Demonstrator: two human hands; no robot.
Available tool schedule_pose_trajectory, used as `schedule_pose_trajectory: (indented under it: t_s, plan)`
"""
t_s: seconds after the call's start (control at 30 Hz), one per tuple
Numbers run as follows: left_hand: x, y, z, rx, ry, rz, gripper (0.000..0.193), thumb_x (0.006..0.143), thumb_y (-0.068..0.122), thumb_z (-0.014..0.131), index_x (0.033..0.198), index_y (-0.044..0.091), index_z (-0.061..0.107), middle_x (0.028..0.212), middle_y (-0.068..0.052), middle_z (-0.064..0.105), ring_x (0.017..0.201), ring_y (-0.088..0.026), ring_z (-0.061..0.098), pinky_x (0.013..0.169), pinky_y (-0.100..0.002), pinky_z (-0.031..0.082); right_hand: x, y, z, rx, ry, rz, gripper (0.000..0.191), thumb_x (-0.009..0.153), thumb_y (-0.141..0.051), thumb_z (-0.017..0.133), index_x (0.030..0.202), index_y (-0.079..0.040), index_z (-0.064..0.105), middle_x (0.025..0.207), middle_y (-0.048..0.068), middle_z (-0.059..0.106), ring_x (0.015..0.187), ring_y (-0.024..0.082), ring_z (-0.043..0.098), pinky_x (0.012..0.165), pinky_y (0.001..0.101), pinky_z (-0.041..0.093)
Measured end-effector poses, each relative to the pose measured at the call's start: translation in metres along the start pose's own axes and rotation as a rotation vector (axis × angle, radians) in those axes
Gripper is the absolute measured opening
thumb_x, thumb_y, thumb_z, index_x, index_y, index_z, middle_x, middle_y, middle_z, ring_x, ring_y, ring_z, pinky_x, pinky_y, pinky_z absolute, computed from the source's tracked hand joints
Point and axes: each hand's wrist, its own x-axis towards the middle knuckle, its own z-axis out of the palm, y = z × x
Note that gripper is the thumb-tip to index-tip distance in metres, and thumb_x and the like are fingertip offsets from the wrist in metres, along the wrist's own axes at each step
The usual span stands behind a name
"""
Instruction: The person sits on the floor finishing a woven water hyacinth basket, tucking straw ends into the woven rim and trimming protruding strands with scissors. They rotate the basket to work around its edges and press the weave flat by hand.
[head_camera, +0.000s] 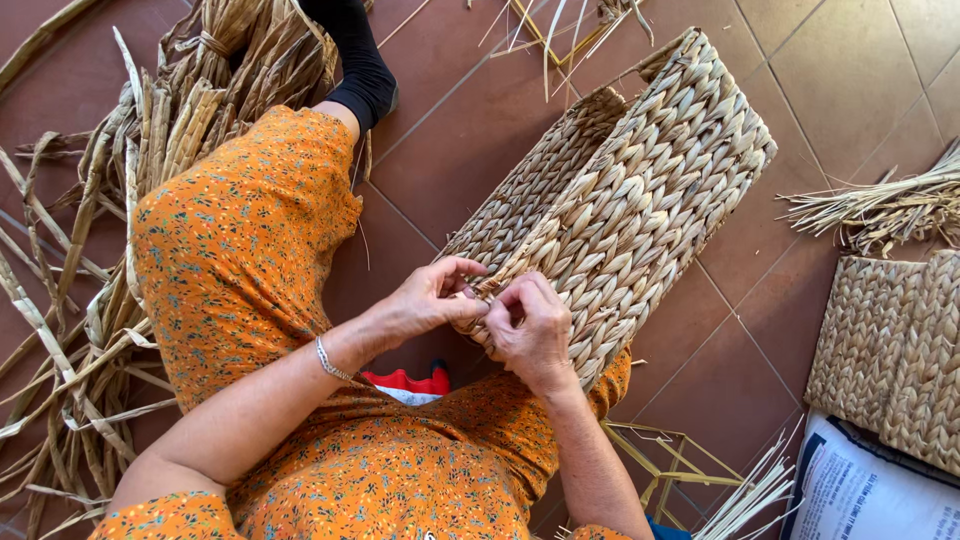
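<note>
Head view: we pinch a straw strand (492, 283) at the near edge of the woven basket (640, 190), left hand (432, 300) and right hand (530, 328) both closed on it, basket resting on our lap.

Seen from above, a seated person in an orange floral-print dress (250, 240) works at the near corner of a rectangular basket woven of pale dried straw (630, 190), which lies tilted on its side over the lap. The left hand (435, 298) and right hand (530, 328) meet there, fingertips pinching a strand at the rim. A silver bracelet (328, 360) circles the left wrist. Loose dried reeds (90, 300) lie heaped on the reddish-brown tiled floor (840, 90); another woven piece (890, 350) rests at right.
</note>
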Motion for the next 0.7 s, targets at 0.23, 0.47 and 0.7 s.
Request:
schedule_pose_trajectory:
  t_s: [0.23,0.47,0.7]
  plan:
    - [-0.022,-0.007,0.016,0.458,0.192,0.163,0.037,0.092,0.016,0.074,0.128,0.010,0.069,0.077,-0.006,0.063,0.067,-0.010,0.053,0.061,-0.028,0.049,-0.024,0.000,-0.010,0.059,-0.090,0.089,0.012,0.081,0.003,0.069,0.078,-0.003,0.058,0.073,0.005,0.063,0.060,0.013,0.063,0.054,0.0283,0.053]
    - [-0.024,-0.013,0.018,0.529,0.183,0.416,0.025,0.096,0.012,0.068,0.120,0.003,0.068,0.097,-0.011,0.069,0.087,-0.021,0.069,0.077,-0.033,0.055,-0.035,-0.008,-0.023,0.205,-0.202,0.372,0.005,0.088,-0.008,0.073,0.087,-0.003,0.071,0.064,0.002,0.071,0.050,0.010,0.059,0.045,0.0266,0.048]
    - [-0.028,-0.012,0.022,0.498,0.212,0.322,0.040,0.094,0.008,0.069,0.133,0.006,0.060,0.086,-0.009,0.064,0.074,-0.017,0.062,0.070,-0.030,0.054,-0.033,0.000,0.001,0.044,-0.116,0.174,0.016,0.094,-0.011,0.070,0.080,-0.005,0.067,0.063,0.001,0.069,0.051,0.008,0.067,0.043,0.0249,0.053]
